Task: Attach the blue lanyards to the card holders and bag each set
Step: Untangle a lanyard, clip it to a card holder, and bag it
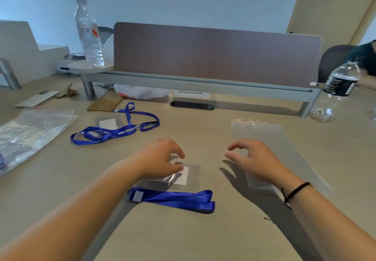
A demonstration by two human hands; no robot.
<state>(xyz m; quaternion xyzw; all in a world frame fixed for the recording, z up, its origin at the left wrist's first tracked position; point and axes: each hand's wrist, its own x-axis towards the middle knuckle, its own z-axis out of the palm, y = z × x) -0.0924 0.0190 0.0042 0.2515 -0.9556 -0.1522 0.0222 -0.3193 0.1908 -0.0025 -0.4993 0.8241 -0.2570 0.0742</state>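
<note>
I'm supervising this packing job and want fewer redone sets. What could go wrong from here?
1. The left hand touches the card holder while the folded blue lanyard lies loose beside it; bagging now might leave them unattached.
2. The flat clear bag under the right hand may be hard to open.
3. The loose lanyards farther back overlap and might tangle.

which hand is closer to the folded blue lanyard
Left. The left hand hovers just above the folded blue lanyard, touching the card holder. The right hand is farther right.
</note>
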